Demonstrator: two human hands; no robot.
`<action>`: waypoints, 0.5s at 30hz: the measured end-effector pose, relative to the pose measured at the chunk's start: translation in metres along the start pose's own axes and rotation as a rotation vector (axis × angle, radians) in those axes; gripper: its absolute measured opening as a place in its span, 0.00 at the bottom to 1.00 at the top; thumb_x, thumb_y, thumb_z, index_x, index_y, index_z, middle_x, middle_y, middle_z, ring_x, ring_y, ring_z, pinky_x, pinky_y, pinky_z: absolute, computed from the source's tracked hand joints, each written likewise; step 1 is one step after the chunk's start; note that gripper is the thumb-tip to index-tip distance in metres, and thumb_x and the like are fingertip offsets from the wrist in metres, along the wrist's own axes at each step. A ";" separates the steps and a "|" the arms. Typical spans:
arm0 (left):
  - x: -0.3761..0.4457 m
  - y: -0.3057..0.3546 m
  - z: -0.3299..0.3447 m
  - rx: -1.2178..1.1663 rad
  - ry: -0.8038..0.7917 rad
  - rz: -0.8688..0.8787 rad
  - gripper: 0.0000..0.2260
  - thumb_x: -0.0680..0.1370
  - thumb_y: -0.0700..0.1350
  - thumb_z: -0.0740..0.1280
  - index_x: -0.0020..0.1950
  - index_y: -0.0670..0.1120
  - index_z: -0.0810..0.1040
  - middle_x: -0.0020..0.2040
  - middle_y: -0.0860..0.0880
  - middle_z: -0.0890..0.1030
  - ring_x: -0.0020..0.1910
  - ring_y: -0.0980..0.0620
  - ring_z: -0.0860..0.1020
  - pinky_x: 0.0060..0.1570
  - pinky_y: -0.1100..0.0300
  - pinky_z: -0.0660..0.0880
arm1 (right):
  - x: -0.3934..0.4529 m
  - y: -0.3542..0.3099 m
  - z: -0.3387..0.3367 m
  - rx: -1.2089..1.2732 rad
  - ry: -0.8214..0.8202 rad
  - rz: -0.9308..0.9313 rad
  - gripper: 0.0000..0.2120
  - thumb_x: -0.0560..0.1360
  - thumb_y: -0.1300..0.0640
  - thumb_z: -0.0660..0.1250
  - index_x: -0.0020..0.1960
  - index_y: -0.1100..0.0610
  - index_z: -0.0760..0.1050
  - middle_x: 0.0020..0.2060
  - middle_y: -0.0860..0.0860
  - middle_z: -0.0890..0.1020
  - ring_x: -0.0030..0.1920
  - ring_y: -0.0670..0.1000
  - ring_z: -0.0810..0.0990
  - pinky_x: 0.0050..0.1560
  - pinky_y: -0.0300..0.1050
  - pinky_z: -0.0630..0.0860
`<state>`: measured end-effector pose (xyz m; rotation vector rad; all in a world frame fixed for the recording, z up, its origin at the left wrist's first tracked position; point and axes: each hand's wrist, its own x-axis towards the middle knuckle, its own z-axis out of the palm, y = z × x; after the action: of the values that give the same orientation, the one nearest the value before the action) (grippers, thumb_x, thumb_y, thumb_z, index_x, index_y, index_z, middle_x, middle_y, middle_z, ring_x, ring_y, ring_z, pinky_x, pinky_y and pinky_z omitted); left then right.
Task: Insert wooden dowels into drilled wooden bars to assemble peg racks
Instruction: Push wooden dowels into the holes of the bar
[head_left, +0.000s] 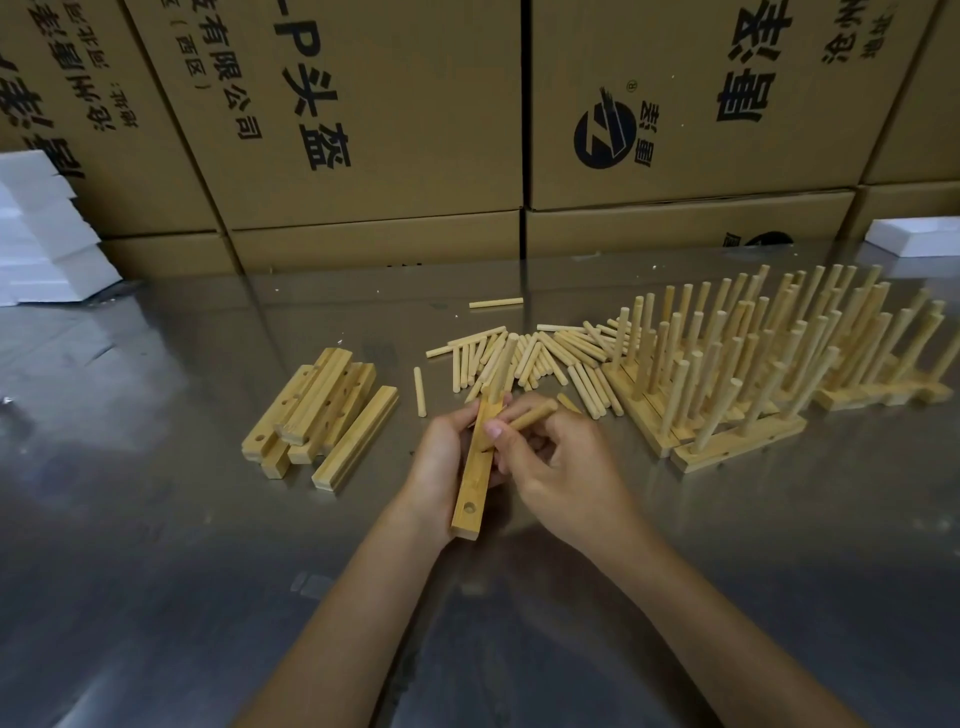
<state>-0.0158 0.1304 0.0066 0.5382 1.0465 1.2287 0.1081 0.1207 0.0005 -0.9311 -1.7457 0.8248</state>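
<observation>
from the head camera, the left hand (441, 457) gripped a drilled wooden bar (474, 480) just above a shiny metal table (182, 519), its fingers curled round the bar's far half, the bar's near end pointing back toward the person with one open hole showing near that end. one dowel (503, 366) stood upright in the bar's far end. the right hand (558, 460) pinched a second dowel (519, 423) between thumb and fingers, the dowel lying at a slant across the bar with its lower end touching the bar's middle. a heap of loose dowels (540, 356) lay on the table just beyond the hands. to the left sat a stack of drilled bars (317, 415), and to the right stood rows of finished peg racks (769, 364) with their pegs pointing up. cardboard boxes (363, 130) with printed characters lined the back edge, with white foam blocks (47, 234) at the far left.
</observation>
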 end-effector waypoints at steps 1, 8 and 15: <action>-0.001 0.001 -0.001 -0.007 0.003 0.006 0.16 0.83 0.47 0.59 0.48 0.43 0.86 0.38 0.45 0.84 0.33 0.50 0.83 0.31 0.62 0.79 | 0.000 -0.001 0.000 0.018 0.004 -0.009 0.06 0.80 0.50 0.66 0.47 0.51 0.78 0.35 0.43 0.81 0.38 0.45 0.83 0.39 0.48 0.83; 0.001 0.005 -0.004 -0.026 -0.074 0.026 0.13 0.84 0.46 0.56 0.55 0.41 0.78 0.30 0.48 0.72 0.27 0.53 0.68 0.27 0.63 0.68 | -0.001 -0.010 -0.002 0.006 -0.045 0.024 0.08 0.83 0.47 0.56 0.48 0.44 0.72 0.34 0.37 0.80 0.37 0.38 0.81 0.37 0.28 0.72; 0.002 0.008 -0.005 -0.022 -0.044 0.019 0.14 0.84 0.46 0.55 0.59 0.41 0.76 0.34 0.48 0.73 0.27 0.54 0.68 0.24 0.65 0.66 | 0.002 -0.013 -0.011 -0.049 -0.122 0.065 0.04 0.84 0.49 0.56 0.54 0.44 0.69 0.38 0.31 0.79 0.39 0.33 0.78 0.39 0.26 0.72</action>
<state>-0.0243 0.1335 0.0098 0.5567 0.9914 1.2384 0.1150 0.1168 0.0160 -0.9925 -1.8563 0.9009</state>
